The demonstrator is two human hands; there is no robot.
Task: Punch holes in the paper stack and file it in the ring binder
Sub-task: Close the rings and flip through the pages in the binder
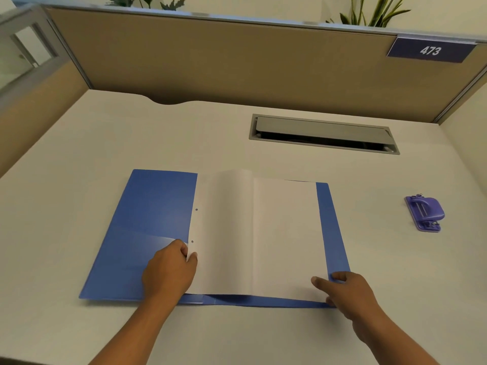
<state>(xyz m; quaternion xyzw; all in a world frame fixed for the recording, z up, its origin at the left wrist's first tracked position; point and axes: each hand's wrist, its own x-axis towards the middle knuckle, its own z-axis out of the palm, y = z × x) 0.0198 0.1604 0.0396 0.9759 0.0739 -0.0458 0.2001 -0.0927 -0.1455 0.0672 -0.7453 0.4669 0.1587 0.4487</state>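
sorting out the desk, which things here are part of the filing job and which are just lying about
Part of the job: paper stack, blue binder, purple hole punch, left hand, right hand.

Lying about: cable hatch, number plate 473, plants.

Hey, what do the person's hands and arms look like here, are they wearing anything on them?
Both the left hand and the right hand are bare: no gloves, rings, watch or bracelet show. The forearms are uncovered as far as the bottom edge of the picture, with no sleeve in view. No markings or tattoos show on either.
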